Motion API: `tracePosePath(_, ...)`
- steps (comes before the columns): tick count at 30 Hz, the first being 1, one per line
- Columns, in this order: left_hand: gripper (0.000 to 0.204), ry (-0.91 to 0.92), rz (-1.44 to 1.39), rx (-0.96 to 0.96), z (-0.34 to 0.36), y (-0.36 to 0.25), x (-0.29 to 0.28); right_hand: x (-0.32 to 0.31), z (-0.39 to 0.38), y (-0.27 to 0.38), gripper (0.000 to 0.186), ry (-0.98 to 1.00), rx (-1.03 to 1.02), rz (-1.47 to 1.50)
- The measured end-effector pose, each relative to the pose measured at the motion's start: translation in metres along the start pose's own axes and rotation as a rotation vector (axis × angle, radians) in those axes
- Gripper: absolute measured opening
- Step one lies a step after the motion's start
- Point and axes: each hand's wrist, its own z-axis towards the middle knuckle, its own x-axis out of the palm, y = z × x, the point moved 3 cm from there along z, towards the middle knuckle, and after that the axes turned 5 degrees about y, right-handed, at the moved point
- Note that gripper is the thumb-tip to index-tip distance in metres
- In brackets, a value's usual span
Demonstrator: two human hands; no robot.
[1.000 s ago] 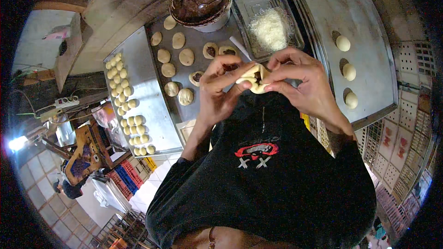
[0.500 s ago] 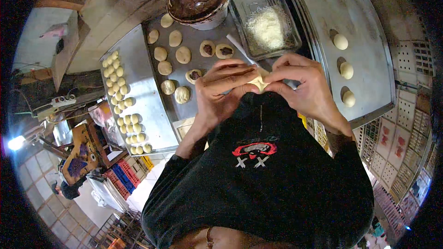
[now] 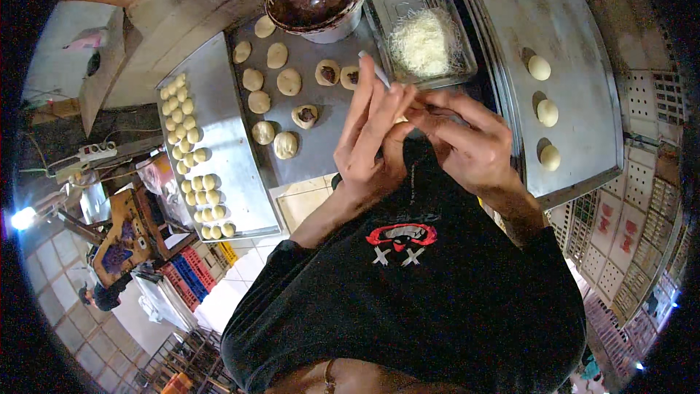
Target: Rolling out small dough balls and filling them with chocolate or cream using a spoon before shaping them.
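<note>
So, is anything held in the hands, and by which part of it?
Dough, between the left hand and right hand; mostly hidden, so the part cannot be told.

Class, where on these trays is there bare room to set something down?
Free: the far end of the right tray, beyond its three dough balls; the left tray, between its dough rows and the middle tray. Crowded: the middle tray, by the tub, dough rounds and left hand.

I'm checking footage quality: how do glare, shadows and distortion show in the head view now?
Head view: a bright white lamp glares at far left; sheen lies on the left silver metal tray; three round pale dough balls on the right grey metal tray cast dark shadows toward upper left; that tray's outer edge bows; corners go black.
</note>
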Motion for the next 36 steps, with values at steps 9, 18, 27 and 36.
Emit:
tracePosePath(9,0.051,-0.039,-0.592,-0.665,-0.018,0.034,0.013,0.016,-0.004,-0.004,0.02,0.14,0.291,0.326)
tracePosePath(18,0.057,0.301,-0.345,-0.879,-0.019,0.034,0.009,0.009,-0.022,-0.006,0.02,0.407,0.076,0.284)
tracePosePath(27,0.059,0.304,-0.558,-0.869,-0.035,0.049,0.02,-0.011,-0.023,-0.005,0.022,0.272,0.15,0.263)
tracePosePath(36,0.049,0.1,-0.813,-1.151,-0.049,0.062,0.047,-0.021,-0.042,-0.01,0.022,0.137,-0.041,0.161)
